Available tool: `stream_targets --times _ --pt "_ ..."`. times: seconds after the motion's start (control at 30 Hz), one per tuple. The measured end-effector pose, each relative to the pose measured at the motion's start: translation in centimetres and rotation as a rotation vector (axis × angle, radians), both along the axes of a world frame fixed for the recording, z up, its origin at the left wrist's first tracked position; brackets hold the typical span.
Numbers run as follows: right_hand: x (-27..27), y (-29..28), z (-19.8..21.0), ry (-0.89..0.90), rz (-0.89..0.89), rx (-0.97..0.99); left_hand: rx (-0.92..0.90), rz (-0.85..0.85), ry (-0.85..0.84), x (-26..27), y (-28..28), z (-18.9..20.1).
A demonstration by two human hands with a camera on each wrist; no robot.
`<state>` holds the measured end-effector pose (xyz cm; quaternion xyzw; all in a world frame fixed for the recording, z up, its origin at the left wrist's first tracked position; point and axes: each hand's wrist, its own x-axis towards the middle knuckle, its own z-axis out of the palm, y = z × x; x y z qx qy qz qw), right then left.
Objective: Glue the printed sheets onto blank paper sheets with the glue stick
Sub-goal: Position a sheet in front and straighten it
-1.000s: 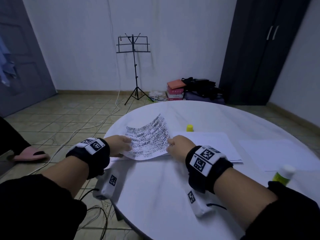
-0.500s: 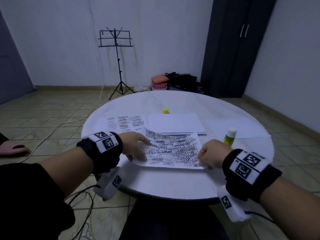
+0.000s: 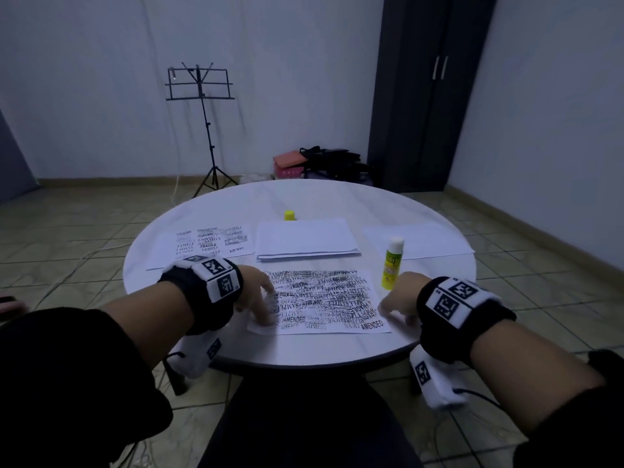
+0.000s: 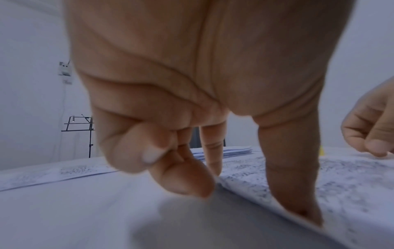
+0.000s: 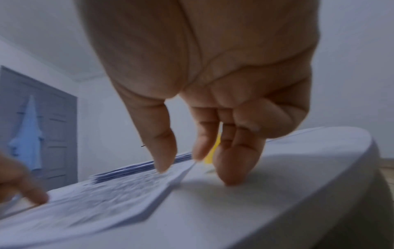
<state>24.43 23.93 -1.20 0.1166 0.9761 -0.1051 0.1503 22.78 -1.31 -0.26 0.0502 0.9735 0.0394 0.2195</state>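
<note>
A printed sheet [image 3: 324,300] crowded with black stamp words lies flat near the front edge of the round white table [image 3: 304,347]. My left hand [image 3: 266,312] presses its left edge: the thumb [image 4: 294,185] and a straight finger bear down on the paper, the outer fingers are curled. My right hand [image 3: 388,307] is at the right edge, where thumb [image 5: 162,151] and forefinger pinch the slightly lifted border of the sheet [image 5: 119,198]. A yellow glue stick [image 3: 393,263] stands uncapped just behind that hand. The stack of blank sheets [image 3: 305,241] lies behind the printed sheet.
Another printed sheet [image 3: 209,243] lies at the back left and a single blank sheet [image 3: 418,241] at the back right. A yellow cap [image 3: 289,215] stands behind the stack. Beyond the table are a music stand [image 3: 202,92], bags and a dark wardrobe [image 3: 429,92].
The printed sheet came down from being held up at the left and now lies flat in front of me. My view turned right and downward; both hands stayed at its edges.
</note>
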Motion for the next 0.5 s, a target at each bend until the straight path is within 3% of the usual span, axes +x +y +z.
stream_targets --times 0.2,0.4,0.5 --pt "-2.2 1.8 0.1 0.109 -0.205 -0.355 -0.016 0.000 0.014 -0.7 -0.6 -0.7" --pt "-3.2 0.2 1.3 0.176 -0.053 -0.201 -0.010 -0.042 0.002 -1.4 -0.8 -1.0" --pt "-3.4 -1.7 1.9 0.230 0.010 -0.248 -0.004 -0.068 0.007 -1.5 -1.4 -1.3"
